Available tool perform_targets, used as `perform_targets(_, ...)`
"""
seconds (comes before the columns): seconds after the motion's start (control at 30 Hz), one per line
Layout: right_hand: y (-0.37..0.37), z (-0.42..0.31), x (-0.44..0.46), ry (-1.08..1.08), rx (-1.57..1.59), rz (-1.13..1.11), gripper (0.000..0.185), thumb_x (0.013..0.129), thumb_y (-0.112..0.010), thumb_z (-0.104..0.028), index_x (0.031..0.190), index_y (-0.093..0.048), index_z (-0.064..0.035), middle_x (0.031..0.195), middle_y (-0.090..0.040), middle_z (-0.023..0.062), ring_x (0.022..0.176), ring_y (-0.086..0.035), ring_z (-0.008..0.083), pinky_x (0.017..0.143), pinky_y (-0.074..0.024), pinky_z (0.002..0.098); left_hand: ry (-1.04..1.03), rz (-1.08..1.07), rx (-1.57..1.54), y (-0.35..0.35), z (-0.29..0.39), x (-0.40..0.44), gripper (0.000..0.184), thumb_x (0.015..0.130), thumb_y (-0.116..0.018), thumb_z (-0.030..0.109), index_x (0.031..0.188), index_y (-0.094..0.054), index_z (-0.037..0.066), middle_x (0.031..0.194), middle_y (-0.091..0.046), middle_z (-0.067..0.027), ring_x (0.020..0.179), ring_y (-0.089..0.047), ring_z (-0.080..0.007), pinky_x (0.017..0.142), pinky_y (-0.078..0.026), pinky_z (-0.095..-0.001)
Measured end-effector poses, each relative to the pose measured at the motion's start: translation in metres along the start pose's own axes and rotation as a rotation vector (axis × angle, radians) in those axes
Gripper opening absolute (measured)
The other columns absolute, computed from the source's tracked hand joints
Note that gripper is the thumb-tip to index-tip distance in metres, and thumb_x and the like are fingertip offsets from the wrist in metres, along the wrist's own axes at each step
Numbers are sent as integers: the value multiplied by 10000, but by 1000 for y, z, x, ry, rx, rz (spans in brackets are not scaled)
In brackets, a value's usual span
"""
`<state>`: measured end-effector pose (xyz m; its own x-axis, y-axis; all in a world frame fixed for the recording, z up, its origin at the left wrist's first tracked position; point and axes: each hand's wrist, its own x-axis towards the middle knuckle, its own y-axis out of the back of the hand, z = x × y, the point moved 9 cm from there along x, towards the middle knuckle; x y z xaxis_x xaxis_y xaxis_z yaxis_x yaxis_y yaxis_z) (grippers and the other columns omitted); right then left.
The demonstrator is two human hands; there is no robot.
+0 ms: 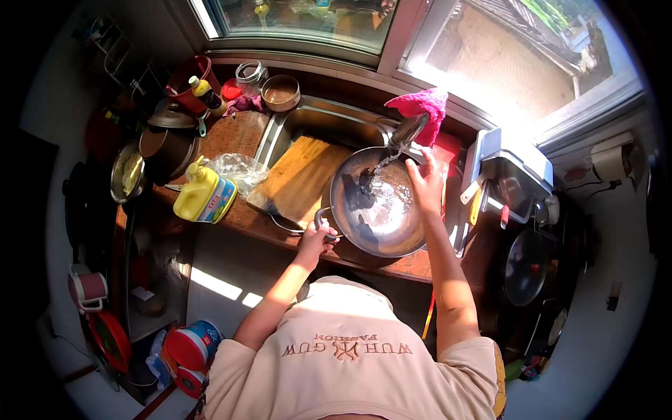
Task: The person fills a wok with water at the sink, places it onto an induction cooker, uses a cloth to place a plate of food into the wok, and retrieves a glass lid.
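A round metal pan (392, 234) is held under the faucet (408, 131), and water runs from the faucet into it. My left hand (318, 238) is wrapped round the pan's dark side handle. At the pan's upper right rim is my right hand (425, 183), its fingers spread near the faucet; whether it grips the rim is unclear. A pink cloth (427, 106) hangs over the faucet. Left of the pan, a wooden cutting board (302, 171) lies across the sink (329, 115).
A yellow jug (203, 194) and a clear plastic bag (240, 171) sit left of the board. Behind them are a bowl (281, 94), a glass jar (250, 74) and a brown pot (166, 150). Rightward are a plastic container (514, 164), utensils and a dark wok (526, 267).
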<state>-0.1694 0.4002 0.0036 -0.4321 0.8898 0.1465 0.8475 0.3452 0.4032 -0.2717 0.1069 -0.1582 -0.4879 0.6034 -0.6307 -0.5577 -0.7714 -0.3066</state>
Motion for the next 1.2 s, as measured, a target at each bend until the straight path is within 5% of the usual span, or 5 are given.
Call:
perform_targets(0.2,9,35,-175,-124,-159,-89,206,802,-632,-86,1007,-631,-64,778,-568,100,649,-562,203,608,-458,313,70,-141,42,2,7,-1,186,918,-537,265,1005,-473,114,863,-638,-21,710,-625,-112,580,-479,-214)
perform_targets(0.33,28,57,-280,-226,-406,-99,230,822,-612,-184,1013,-638,-60,894,-602,137,816,-617,272,743,-492,373,80,-282,82,3,-1,8,199,924,-549,278,1033,-470,132,955,-649,-29,780,-633,-119,651,-493,-227)
perform_targets(0.53,22,110,-440,-871,-539,-375,307,814,-613,-322,1021,-682,-105,1066,-603,161,969,-597,305,866,-477,386,123,-286,-9,4,-9,6,177,909,-559,259,1037,-502,151,939,-641,-8,782,-591,-101,670,-461,-236)
perform_targets(0.83,12,111,-536,-1027,-414,-369,388,870,-500,-381,893,-698,-47,973,-642,186,982,-587,348,854,-462,432,155,-234,-160,8,-30,11,227,900,-593,316,1041,-522,153,1017,-626,-11,860,-583,-173,686,-470,-285)
perform_targets(1.2,75,136,-544,-776,-423,-441,270,866,-559,-282,1049,-653,-106,1057,-610,110,1041,-562,289,878,-460,398,21,-98,-96,24,-42,51,267,944,-498,269,1120,-492,69,1075,-625,-54,801,-598,-194,652,-507,-294)
